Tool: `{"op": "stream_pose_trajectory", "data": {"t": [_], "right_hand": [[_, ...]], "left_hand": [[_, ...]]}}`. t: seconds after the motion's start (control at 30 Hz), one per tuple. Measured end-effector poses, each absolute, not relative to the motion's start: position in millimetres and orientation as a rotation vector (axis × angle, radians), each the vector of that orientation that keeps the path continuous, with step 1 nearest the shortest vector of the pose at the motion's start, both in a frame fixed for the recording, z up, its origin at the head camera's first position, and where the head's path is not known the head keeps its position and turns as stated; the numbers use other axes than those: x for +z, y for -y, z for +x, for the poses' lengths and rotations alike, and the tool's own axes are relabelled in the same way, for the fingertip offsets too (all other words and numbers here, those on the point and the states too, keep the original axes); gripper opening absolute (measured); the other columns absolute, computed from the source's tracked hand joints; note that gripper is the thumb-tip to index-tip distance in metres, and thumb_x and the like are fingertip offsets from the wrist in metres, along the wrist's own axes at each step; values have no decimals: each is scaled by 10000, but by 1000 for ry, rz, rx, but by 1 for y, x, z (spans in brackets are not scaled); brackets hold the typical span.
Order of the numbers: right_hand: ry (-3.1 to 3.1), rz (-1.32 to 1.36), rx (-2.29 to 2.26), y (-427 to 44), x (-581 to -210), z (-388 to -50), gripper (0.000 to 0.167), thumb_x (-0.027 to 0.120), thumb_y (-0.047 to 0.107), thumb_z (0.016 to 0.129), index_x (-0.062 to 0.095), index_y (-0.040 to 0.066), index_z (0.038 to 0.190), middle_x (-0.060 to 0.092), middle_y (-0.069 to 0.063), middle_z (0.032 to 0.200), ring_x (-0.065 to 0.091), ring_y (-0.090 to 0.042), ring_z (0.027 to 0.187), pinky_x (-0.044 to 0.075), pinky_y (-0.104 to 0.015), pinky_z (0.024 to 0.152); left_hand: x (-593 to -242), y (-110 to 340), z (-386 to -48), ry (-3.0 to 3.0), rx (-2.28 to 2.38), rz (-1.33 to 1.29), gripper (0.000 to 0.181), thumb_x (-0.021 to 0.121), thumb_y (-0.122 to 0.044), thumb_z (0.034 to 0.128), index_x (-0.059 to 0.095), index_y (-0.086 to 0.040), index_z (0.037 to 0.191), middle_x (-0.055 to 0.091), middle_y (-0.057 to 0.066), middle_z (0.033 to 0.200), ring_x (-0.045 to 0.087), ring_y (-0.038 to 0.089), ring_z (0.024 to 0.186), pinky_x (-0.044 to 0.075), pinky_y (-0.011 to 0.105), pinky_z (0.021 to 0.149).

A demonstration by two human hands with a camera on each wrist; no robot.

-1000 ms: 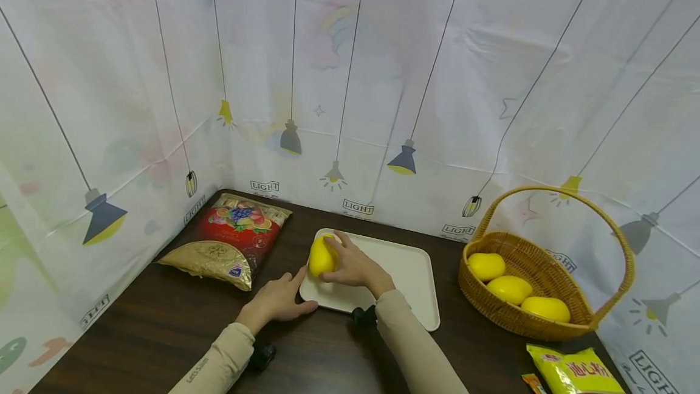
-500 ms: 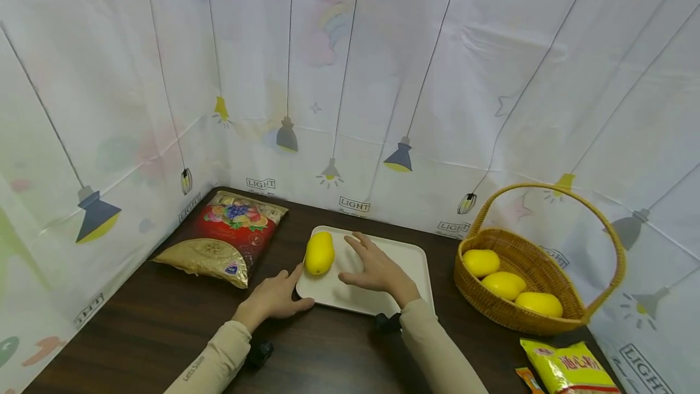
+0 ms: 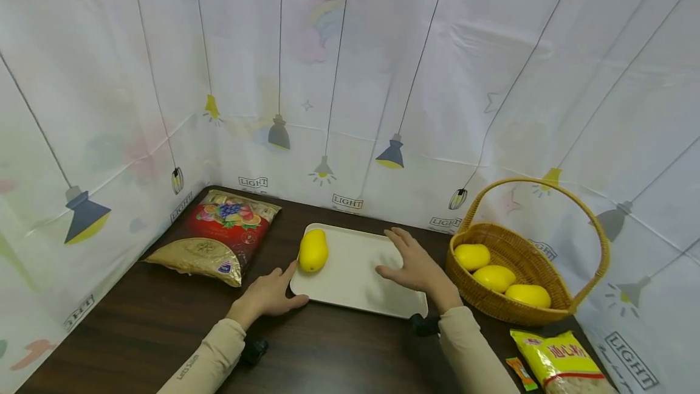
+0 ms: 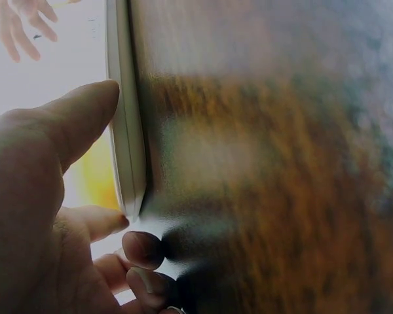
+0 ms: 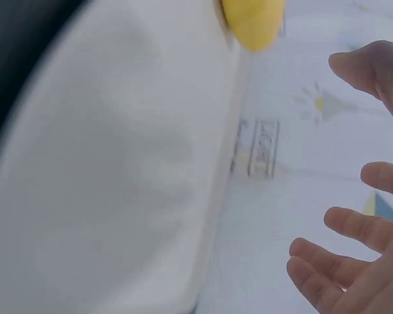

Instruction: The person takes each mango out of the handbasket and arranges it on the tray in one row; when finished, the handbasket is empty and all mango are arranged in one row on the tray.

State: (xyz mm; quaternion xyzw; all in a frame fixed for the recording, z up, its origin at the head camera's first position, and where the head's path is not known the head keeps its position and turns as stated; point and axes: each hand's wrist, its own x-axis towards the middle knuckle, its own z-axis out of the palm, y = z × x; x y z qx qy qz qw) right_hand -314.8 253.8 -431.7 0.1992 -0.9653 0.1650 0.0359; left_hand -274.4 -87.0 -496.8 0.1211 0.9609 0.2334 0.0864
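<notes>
A yellow mango [image 3: 313, 250] lies near the left edge of a white rectangular tray [image 3: 355, 266] on the dark table. My left hand [image 3: 269, 297] rests at the tray's near left corner, thumb and fingers spread and touching its rim. The left wrist view shows the thumb [image 4: 85, 118] against the tray's side wall. Over the right part of the tray hovers my right hand [image 3: 418, 269], its fingers spread and holding nothing. In the right wrist view, the mango [image 5: 254, 23] is well apart from that hand.
A wicker basket [image 3: 476, 297] with a tall handle stands at the right, several yellow mangoes inside. In front of it lie a yellow-green packet [image 3: 563, 360] and a small orange packet [image 3: 521, 374]. A red and gold bag [image 3: 219, 233] lies back left. Printed curtains border the table.
My right hand has let go of the mango on the tray and moved right toward the basket. My left hand has stayed at the tray's corner. The head view has shifted slightly.
</notes>
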Motion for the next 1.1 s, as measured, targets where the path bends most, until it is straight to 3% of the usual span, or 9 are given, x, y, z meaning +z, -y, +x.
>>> {"op": "stream_pose_trajectory", "data": {"t": [0.43, 1.1], "right_hand": [[2884, 449, 374, -339, -410, -313, 814, 659, 502, 920, 364, 55, 1532, 354, -271, 1556, 393, -507, 1393, 374, -684, 1083], [3055, 137, 368, -414, -415, -317, 871, 528, 626, 951, 321, 30, 1551, 275, -367, 1551, 348, -607, 1355, 334, -748, 1057]], "left_hand": [[-499, 89, -275, -2851, 710, 356, 940, 661, -611, 874, 293, -130, 1593, 506, 253, 1467, 603, 456, 1202, 475, 613, 1015], [-500, 88, -276, -2848, 694, 376, 949, 659, -621, 872, 284, -139, 1597, 530, 242, 1432, 636, 425, 1127, 505, 592, 971]]}}
